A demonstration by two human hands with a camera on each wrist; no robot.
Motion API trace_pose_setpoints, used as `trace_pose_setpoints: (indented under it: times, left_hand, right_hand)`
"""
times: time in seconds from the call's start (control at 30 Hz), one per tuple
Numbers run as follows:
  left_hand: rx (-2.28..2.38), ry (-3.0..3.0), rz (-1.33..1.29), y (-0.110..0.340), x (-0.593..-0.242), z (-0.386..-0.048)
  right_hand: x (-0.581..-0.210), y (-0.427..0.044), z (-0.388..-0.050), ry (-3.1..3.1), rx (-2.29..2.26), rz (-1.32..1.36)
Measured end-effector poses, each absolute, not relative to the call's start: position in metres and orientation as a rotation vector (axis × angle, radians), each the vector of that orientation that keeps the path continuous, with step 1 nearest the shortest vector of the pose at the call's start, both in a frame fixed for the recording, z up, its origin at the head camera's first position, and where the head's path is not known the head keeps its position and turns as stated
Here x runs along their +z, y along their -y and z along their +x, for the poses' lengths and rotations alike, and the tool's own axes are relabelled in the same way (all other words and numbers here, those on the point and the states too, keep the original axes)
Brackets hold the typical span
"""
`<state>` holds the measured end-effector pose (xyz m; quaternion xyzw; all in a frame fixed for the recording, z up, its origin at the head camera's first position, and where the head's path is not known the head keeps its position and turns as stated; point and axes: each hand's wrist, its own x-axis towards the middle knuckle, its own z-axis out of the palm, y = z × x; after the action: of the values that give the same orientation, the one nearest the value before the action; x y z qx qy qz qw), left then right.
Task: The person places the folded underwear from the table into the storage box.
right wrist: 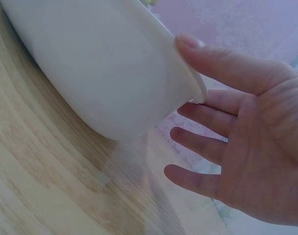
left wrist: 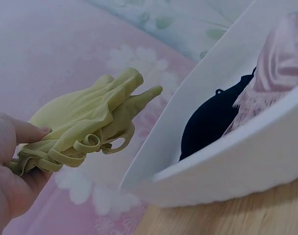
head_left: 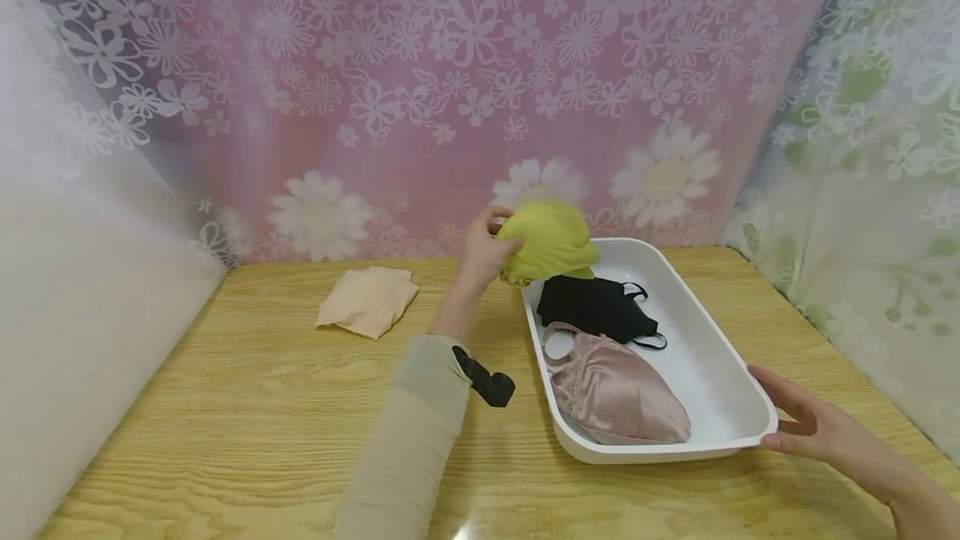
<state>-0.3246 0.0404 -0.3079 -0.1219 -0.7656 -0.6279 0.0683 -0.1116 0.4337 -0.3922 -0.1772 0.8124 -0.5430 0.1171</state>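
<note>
My left hand point(head_left: 486, 250) pinches a folded yellow-green bra point(head_left: 551, 238) by its side, above the far left corner of a white tray point(head_left: 716, 315). Thin loops of its straps dangle below the thumb in the left wrist view, where the bra point(left wrist: 85, 122) hangs clear of the tray. Inside the tray lie a black bra point(head_left: 592, 307) with thin straps and, nearer me, a pink satin bra point(head_left: 626, 394) with lace. At the tray's near right corner, my right hand point(head_left: 828, 432) holds the rim between thumb and forefinger; its other fingers point(right wrist: 198, 144) spread below the rim.
A folded beige cloth point(head_left: 369, 300) lies on the wooden table point(head_left: 225, 407) to the left. Flower-patterned curtains point(head_left: 465, 107) hang behind the table and at both sides. A black strap mount point(head_left: 487, 382) sticks out from my left sleeve point(head_left: 412, 432).
</note>
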Motion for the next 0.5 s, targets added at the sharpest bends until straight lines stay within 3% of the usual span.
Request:
trace_pose_setpoints:
  times: [0.5]
  left_hand:
    - [-1.978, 2.367, -0.290, -0.091, -0.325, -0.318]
  right_hand:
    - [-0.390, -0.431, -0.110, -2.391, -1.581, -0.494]
